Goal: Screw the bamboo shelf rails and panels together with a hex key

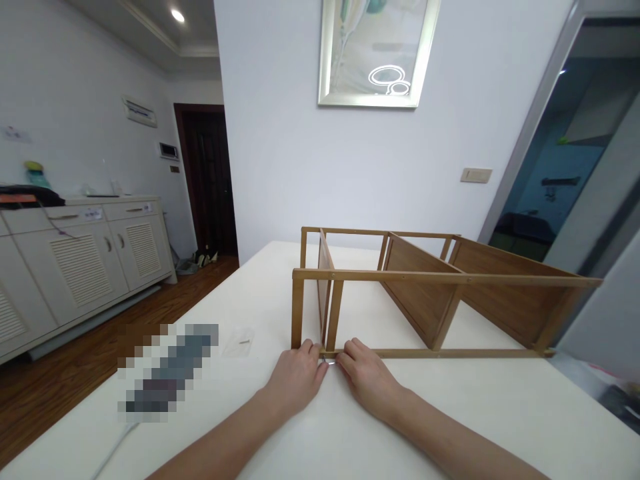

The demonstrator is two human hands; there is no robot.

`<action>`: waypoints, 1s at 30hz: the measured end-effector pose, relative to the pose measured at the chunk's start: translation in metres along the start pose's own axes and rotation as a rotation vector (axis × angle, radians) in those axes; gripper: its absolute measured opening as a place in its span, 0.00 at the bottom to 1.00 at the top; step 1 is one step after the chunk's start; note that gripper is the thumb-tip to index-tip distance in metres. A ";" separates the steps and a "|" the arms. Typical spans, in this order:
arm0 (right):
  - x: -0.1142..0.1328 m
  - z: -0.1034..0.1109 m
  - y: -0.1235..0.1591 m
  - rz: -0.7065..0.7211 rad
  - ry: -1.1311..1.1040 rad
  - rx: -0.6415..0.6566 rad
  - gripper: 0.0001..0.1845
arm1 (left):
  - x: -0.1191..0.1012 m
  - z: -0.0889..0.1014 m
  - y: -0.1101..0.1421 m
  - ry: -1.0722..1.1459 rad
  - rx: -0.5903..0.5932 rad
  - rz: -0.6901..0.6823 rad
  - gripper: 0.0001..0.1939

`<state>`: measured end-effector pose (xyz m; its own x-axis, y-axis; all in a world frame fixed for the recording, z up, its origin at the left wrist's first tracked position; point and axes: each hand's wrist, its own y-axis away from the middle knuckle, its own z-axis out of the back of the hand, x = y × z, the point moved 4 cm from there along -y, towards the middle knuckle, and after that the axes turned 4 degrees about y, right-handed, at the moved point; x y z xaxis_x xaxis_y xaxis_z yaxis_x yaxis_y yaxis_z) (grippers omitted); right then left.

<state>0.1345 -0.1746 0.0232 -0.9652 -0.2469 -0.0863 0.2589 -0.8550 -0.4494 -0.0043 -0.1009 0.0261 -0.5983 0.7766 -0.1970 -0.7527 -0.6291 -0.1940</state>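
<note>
A brown wooden shelf rack (pixel 400 275) lies on its side on the white table (pixel 430 413), its slatless shelf panels standing upright. My left hand (pixel 299 377) is closed at the rack's near lower rail, by the left corner, with fingers over the rail and thumb in front. My right hand (pixel 367 377) is closed just right of it, its fingertips pinching a thin, shiny metal hex key (pixel 331 363). The key's other end is at the rail below a shelf panel (pixel 325 287), between my two hands. The exact contact point is too small to make out.
A small clear plastic bag (pixel 239 342) with a screw lies left of my hands. Farther left is a pixelated object with a white cable (pixel 113 450). A wall (pixel 350 173) stands behind the table, and a white cabinet (pixel 90 247) is at the far left.
</note>
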 end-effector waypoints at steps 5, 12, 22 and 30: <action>-0.002 0.002 -0.003 0.004 -0.017 0.005 0.11 | 0.003 0.000 -0.001 -0.001 0.015 -0.033 0.18; 0.002 0.008 -0.004 0.073 -0.061 0.021 0.13 | 0.012 -0.002 -0.005 -0.013 0.038 -0.017 0.25; -0.025 0.023 0.001 -0.012 -0.112 -0.085 0.13 | 0.037 0.012 -0.010 -0.063 0.049 0.168 0.26; -0.036 0.037 0.031 -0.002 -0.116 -0.081 0.13 | 0.062 0.020 -0.010 -0.195 0.049 0.300 0.22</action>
<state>0.1782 -0.2090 0.0455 -0.9538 -0.3001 0.0163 0.2482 -0.8169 -0.5206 -0.0394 -0.0456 0.0355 -0.8323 0.5521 -0.0498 -0.5450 -0.8314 -0.1079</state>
